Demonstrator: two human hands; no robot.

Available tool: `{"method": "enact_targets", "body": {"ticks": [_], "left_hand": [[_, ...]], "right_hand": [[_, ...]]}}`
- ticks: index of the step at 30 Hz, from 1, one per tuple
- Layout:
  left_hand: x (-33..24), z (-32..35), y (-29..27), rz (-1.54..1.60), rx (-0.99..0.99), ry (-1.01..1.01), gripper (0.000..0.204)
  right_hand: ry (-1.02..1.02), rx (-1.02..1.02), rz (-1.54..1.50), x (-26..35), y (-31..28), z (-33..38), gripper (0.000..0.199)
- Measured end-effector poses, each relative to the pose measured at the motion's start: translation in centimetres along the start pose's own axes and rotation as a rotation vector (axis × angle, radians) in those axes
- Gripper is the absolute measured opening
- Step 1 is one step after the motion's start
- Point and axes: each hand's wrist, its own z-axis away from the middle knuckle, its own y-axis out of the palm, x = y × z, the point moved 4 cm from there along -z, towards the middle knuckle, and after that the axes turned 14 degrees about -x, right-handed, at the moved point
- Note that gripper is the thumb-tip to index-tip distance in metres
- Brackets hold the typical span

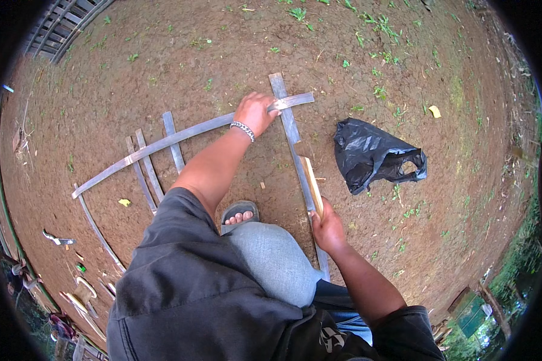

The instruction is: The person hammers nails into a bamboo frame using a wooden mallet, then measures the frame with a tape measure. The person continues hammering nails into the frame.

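Observation:
My left hand (258, 113), with a chain bracelet at the wrist, is closed over a long curved grey slat (193, 130). Its fingertips are close to the spot where this slat lies across an upright grey slat (288, 123). Whether anything small is pinched there is hidden. Lower down, my right hand (328, 227) is wrapped round a pale wooden stick (311, 183), held alongside the upright slat. Shorter slats (173, 141) cross under the long one to the left, and a thin strip (95, 225) runs down from its left end.
A crumpled black plastic bag (373, 153) lies on the bare soil at right. A curved-handled tool (58, 239) and scattered wood pieces (84, 298) lie at far left. My sandalled foot (241, 213) is between the slats. A slatted panel (63, 24) stands at upper left.

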Motion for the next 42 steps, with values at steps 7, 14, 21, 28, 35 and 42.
{"method": "enact_targets", "body": {"ticks": [7, 14, 21, 28, 35, 42], "left_hand": [[-0.3, -0.4, -0.7, -0.037, -0.069, 0.007, 0.035], [-1.3, -1.0, 0.4, 0.017, -0.092, 0.009, 0.025], [-0.6, -0.9, 1.0, 0.146, -0.174, 0.014, 0.012], [0.1, -0.8, 1.2, 0.253, -0.230, -0.109, 0.015], [-0.2, -1.3, 1.8, 0.216, -0.146, -0.164, 0.015], [-0.3, -1.1, 1.7, 0.173, -0.167, -0.139, 0.016]], "right_hand": [[-0.033, -0.024, -0.018, 1.0, -0.1, -0.8, 0.044], [-0.014, -0.010, -0.023, 1.1, -0.3, -0.5, 0.043], [0.023, 0.015, 0.045, -0.1, 0.5, -0.1, 0.044], [-0.045, -0.006, 0.007, 0.3, 0.7, -0.2, 0.043], [-0.045, -0.010, -0.042, 0.9, 0.7, -0.8, 0.044], [-0.012, -0.002, -0.019, -0.1, 0.6, -0.6, 0.042]]}}
